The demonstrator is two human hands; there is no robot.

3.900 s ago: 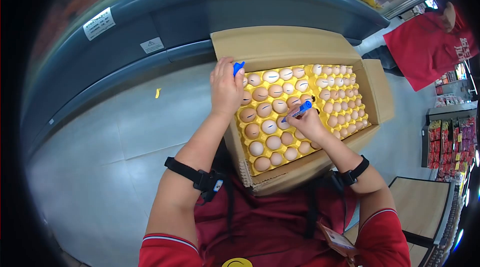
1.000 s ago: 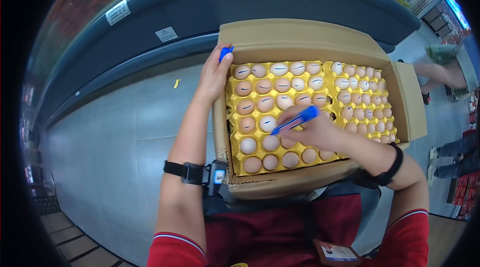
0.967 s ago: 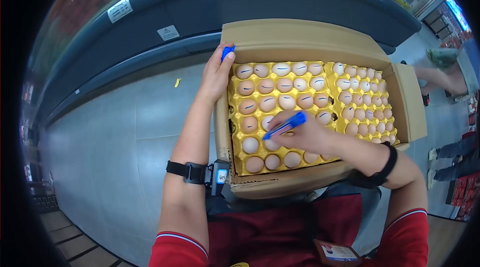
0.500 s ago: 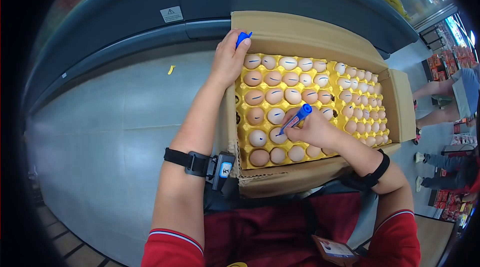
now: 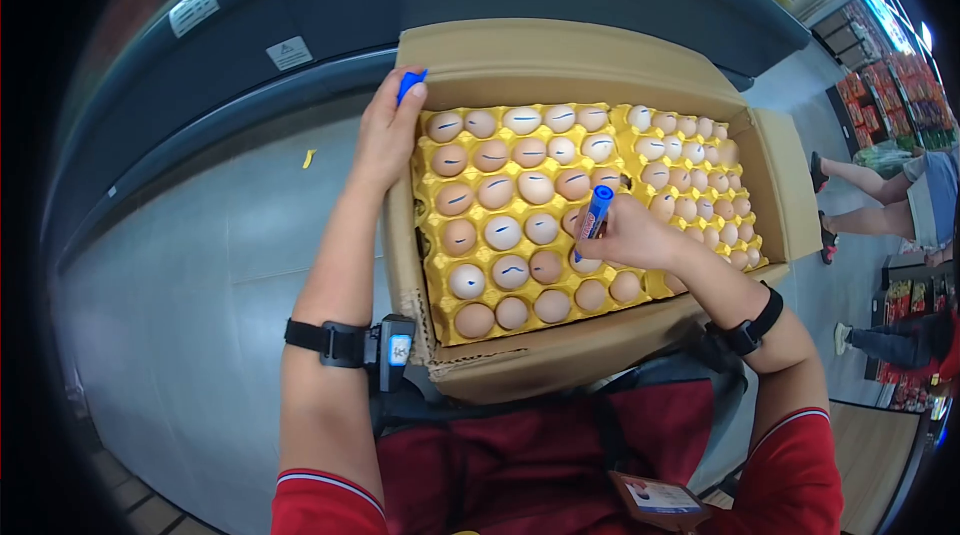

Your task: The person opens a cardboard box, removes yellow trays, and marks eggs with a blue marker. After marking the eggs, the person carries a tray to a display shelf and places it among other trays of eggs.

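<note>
My right hand (image 5: pixel 640 233) grips a blue marker (image 5: pixel 594 218), held nearly upright with its tip at an egg (image 5: pixel 586 263) in the second row from my side. My left hand (image 5: pixel 388 130) is closed around a blue marker cap (image 5: pixel 411 84) and rests on the left edge of the cardboard box (image 5: pixel 560 363). Inside the box, eggs fill two yellow egg trays (image 5: pixel 433 253) side by side. Blue strokes cross most eggs in the left tray; the nearest row, such as this brown egg (image 5: pixel 474 320), shows none. My right hand hides some eggs.
A dark display case (image 5: pixel 480 60) runs behind the box, whose right flap (image 5: pixel 788 180) stands folded outward. A yellow scrap (image 5: pixel 309 159) lies on the grey floor. At right are a passer-by's legs (image 5: pixel 870 200), another person's legs and stocked shelves.
My right hand has moved the marker rightward along the same row, and more eggs there now carry blue marks. The left hand still holds the cap. The view has shifted, placing the box further left.
</note>
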